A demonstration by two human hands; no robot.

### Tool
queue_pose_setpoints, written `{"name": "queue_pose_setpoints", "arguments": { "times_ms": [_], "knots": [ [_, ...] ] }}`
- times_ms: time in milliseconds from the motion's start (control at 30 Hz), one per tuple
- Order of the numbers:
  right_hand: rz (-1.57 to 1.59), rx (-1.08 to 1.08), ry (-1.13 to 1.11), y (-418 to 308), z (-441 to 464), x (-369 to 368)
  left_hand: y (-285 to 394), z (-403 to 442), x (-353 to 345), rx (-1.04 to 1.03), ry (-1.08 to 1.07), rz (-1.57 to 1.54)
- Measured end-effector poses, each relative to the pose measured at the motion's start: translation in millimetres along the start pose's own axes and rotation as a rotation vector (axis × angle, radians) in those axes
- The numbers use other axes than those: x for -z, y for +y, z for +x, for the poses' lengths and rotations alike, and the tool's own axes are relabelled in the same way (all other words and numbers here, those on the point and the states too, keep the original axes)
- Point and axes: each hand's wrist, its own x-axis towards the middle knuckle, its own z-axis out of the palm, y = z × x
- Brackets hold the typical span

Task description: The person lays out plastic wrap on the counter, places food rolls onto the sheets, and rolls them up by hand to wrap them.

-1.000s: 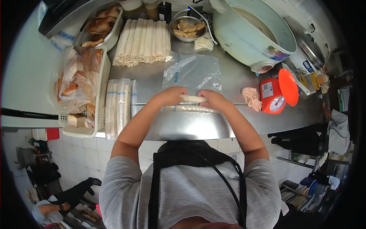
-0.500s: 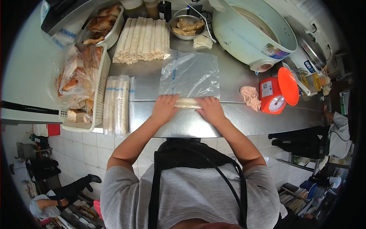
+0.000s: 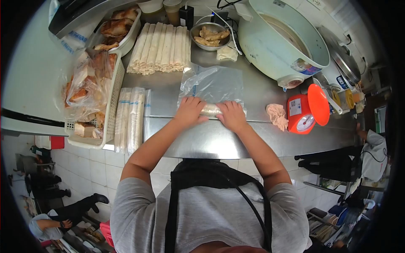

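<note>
A pale roll in clear plastic (image 3: pixel 210 110) lies crosswise on the steel counter. My left hand (image 3: pixel 190 110) is over its left end with the fingers curled onto it, and my right hand (image 3: pixel 231 114) grips the right end the same way. Only the middle of the roll shows between them. Beyond my fingers, the flat part of the clear plastic bag (image 3: pixel 215 82) lies spread on the metal. Two finished-looking plastic-wrapped bundles (image 3: pixel 130 120) lie to the left. A stack of long pale rolls (image 3: pixel 161 48) is at the back.
On the left stand a basket (image 3: pixel 110 101) of bagged food and a tub (image 3: pixel 134 31) of browned meat. Behind are a metal bowl (image 3: pixel 211 37) and a large pale green tub (image 3: pixel 270 55). A crumpled pink cloth (image 3: pixel 276 117) and red scale (image 3: pixel 300 113) sit right. Other people stand nearby.
Both hands have moved the roll forward over the bag, so less flat plastic shows beyond it. My hands are closer together. The view has shifted slightly.
</note>
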Motion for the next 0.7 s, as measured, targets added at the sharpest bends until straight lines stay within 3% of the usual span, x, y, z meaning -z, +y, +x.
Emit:
{"name": "queue_pose_setpoints", "arguments": {
  "times_ms": [67, 167, 233, 333, 467, 500, 633, 700],
  "knots": [
    [0.035, -0.018, -0.08, 1, 3, -3, 0, -12, -9, -0.013, 0.108, -0.079],
    [0.091, -0.018, -0.201, -2, -1, 0, -8, -18, -11, -0.007, -0.077, -0.067],
    [0.107, -0.039, -0.314, -19, -19, 4, 0, -43, -7, -0.053, -0.084, -0.083],
    [0.079, 0.008, -0.171, -45, -46, 9, 16, -62, 9, -0.002, -0.167, -0.15],
    [0.224, -0.068, -0.306, -36, -29, 28, 6, -44, 13, 0.041, -0.135, -0.315],
    [0.233, -0.102, -0.302, -27, -17, 31, 3, -33, 21, 0.081, -0.222, -0.362],
    [-0.014, -0.149, -0.103, 20, 16, 8, -29, -12, -7, 0.133, -0.185, -0.084],
    [-0.048, -0.217, -0.204, 36, 15, -3, -44, -11, -10, 0.142, -0.184, -0.01]
  ]
}}
